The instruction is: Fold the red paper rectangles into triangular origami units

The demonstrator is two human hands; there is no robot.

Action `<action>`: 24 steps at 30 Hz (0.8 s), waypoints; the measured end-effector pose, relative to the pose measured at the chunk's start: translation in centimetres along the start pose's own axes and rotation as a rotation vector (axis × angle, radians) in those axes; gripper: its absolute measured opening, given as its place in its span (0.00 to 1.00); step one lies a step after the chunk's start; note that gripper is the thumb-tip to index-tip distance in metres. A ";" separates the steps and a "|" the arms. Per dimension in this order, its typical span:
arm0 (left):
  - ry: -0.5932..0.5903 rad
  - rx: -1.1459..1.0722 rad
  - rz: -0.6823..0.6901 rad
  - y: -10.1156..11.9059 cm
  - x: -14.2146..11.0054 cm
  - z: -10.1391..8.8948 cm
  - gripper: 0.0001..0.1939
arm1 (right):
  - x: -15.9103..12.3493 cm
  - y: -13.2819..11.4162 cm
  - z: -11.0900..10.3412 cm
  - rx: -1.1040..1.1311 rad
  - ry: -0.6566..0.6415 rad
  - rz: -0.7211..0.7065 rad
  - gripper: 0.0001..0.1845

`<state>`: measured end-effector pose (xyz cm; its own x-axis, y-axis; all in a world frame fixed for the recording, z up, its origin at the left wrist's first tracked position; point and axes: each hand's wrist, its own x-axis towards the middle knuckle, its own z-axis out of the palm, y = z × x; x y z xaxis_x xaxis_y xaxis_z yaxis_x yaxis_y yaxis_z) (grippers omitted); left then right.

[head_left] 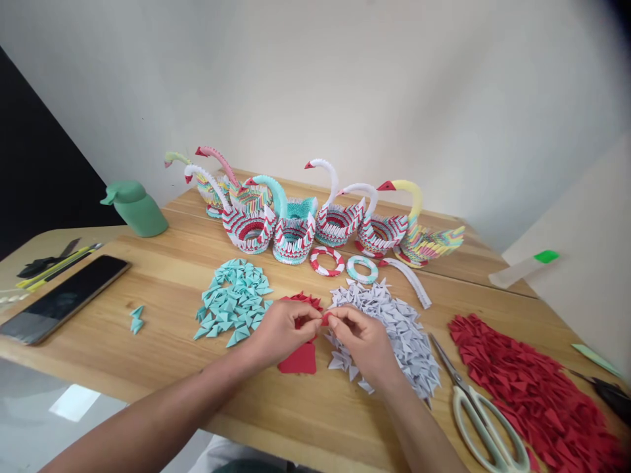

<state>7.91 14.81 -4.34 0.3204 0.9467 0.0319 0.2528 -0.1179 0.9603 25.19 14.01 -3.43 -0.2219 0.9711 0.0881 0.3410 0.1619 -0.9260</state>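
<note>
My left hand and my right hand meet over the middle of the wooden table. Both pinch a small red folded paper piece between thumb and fingertips. Under them lie red paper squares and a few red folded triangles. A heap of white folded triangles lies under and to the right of my right hand. A heap of teal triangles lies to the left of my left hand.
Several modular-origami swans stand in a row at the back, with two paper rings and a white paper neck before them. Scissors and a big red triangle heap lie right. A phone, cutters and a green duck-shaped container lie left.
</note>
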 end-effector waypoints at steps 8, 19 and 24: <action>-0.160 -0.320 -0.160 0.0 0.3 -0.8 0.10 | 0.2 0.7 -0.2 0.201 -0.096 0.191 0.13; -0.104 -0.183 -0.088 0.4 0.1 0.1 0.06 | -0.1 -0.4 0.0 -0.070 0.029 0.044 0.13; -0.113 -0.194 -0.101 -0.1 0.2 0.1 0.10 | -0.2 -0.5 -0.2 -0.016 0.022 0.071 0.14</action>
<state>8.00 15.04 -4.48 0.4057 0.9098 -0.0878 0.1121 0.0459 0.9926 25.24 13.78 -2.90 -0.1767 0.9838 0.0300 0.3696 0.0946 -0.9244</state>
